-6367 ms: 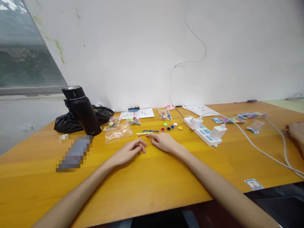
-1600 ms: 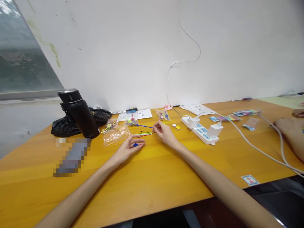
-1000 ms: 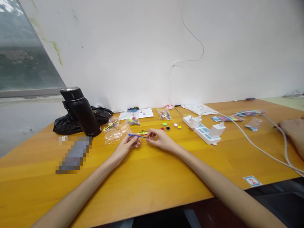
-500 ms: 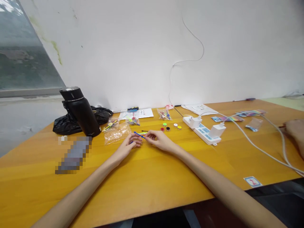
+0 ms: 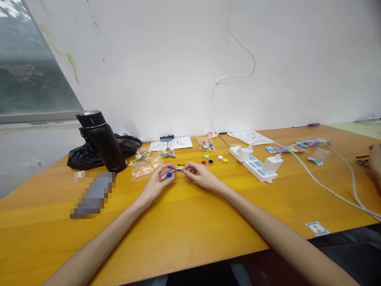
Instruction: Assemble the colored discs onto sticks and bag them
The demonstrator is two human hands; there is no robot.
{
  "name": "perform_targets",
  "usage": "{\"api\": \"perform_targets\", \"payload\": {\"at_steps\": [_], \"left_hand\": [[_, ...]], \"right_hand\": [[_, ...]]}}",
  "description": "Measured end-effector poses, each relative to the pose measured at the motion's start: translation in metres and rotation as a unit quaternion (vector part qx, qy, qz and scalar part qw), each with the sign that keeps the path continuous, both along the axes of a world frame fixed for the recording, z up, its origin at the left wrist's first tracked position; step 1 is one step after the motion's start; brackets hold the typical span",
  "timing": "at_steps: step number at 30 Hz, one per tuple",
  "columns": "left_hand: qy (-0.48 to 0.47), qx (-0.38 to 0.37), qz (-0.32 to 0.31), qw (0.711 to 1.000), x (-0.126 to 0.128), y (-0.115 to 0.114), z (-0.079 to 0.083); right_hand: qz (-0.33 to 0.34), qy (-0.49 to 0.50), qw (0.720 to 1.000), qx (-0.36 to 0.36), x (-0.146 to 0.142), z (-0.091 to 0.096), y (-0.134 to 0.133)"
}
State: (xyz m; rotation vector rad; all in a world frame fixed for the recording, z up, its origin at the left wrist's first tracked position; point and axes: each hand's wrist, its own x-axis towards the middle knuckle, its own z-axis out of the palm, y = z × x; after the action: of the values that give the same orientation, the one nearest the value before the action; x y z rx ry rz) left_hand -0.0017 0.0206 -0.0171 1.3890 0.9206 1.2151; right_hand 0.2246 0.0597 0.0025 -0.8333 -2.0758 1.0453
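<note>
Pinched in the fingers of my right hand is a thin blue plastic arrow, its head pointing left. My left hand grips a small round blue disc between thumb and fingers, just below the arrowhead. Arrow and disc are close together; I cannot tell if they touch. Behind my fingertips lie more thin arrows, one black and others yellow-green, partly hidden. Right of my right hand sit several small round discs: green, red, black, white and yellow.
Clear plastic bags lie left of my hands, near a black bottle and a blurred-out phone. A white power strip with chargers and cables stands to the right. Another person's hand is at the far right.
My left hand has turned, so the blue disc now shows between its fingers. The arrow in my right hand lies flatter. The other person's hand has shifted right.
</note>
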Motion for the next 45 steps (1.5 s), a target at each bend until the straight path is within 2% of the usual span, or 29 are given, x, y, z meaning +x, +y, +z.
{"api": "perform_targets", "payload": {"at_steps": [5, 13, 17, 23, 27, 33, 45], "left_hand": [[0.009, -0.029, 0.021, 0.999, 0.000, -0.001, 0.005], [-0.033, -0.083, -0.035, 0.995, 0.005, -0.008, 0.005], [-0.003, -0.079, -0.050, 0.996, 0.006, -0.007, 0.005], [0.066, -0.034, -0.049, 0.996, 0.009, -0.012, 0.015], [0.084, -0.015, -0.069, 0.994, 0.009, -0.014, 0.016], [0.090, -0.002, -0.070, 0.994, 0.007, -0.011, 0.008], [0.059, -0.045, -0.050, 0.996, 0.008, -0.014, 0.014]], "right_hand": [[0.010, -0.001, 1.000, -0.009, 0.000, 0.003, -0.003], [0.038, 0.003, 0.999, -0.003, -0.001, 0.007, -0.008], [0.057, -0.002, 0.998, -0.006, -0.005, 0.005, -0.010], [0.079, -0.012, 0.997, -0.007, -0.008, 0.000, -0.013], [0.079, -0.015, 0.997, 0.004, -0.009, -0.002, -0.014], [0.056, -0.037, 0.997, 0.035, -0.009, -0.003, -0.011], [0.030, -0.043, 0.997, 0.049, -0.008, -0.002, -0.008]]}}
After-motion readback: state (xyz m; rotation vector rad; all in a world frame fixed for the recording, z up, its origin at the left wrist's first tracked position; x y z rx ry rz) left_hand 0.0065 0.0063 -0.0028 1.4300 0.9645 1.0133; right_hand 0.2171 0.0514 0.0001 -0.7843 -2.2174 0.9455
